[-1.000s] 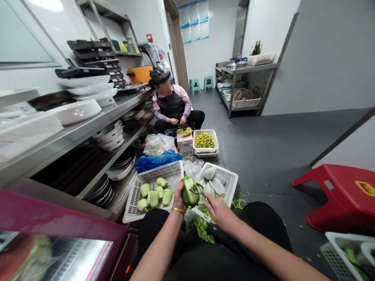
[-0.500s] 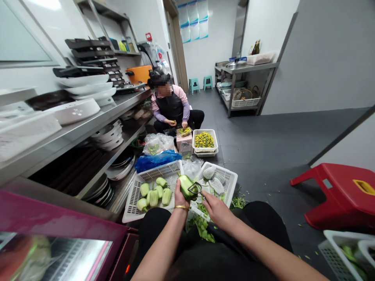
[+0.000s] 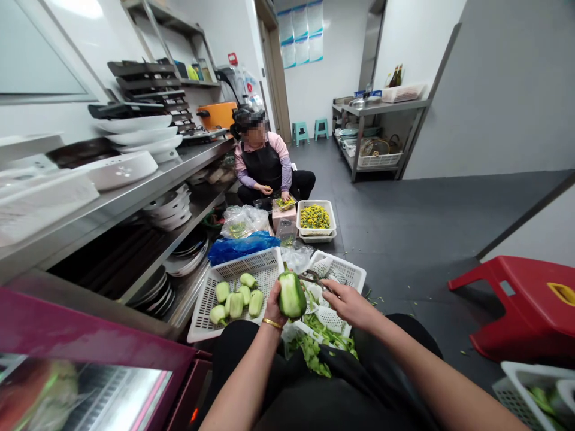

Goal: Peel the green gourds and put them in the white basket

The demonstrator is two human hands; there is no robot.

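Observation:
My left hand (image 3: pixel 273 306) is closed round a partly peeled green papaya (image 3: pixel 291 294), stem end up, with pale flesh along its front and dark green skin at the lower end. My right hand (image 3: pixel 344 304) grips a peeler (image 3: pixel 309 276); its head is beside the papaya's upper right, apparently just off the surface. Several peeled pale green papayas (image 3: pixel 234 304) lie in a white perforated basket (image 3: pixel 203 320) to the left. A second white basket (image 3: pixel 358 276), right of the papaya, holds white foam nets (image 3: pixel 330 318) and green peelings (image 3: pixel 318 353).
Across from me a squatting person (image 3: pixel 265 161) handles yellow flowers beside a basket of yellow blossoms (image 3: pixel 315 216). A blue plastic bag (image 3: pixel 242 246) lies behind the left basket. A steel shelf with dishes (image 3: pixel 179 170) runs along the left; a red stool (image 3: pixel 516 293) stands right.
The peeler has come off the papaya's front and moved up and right with my right hand. My left hand has turned the papaya more upright.

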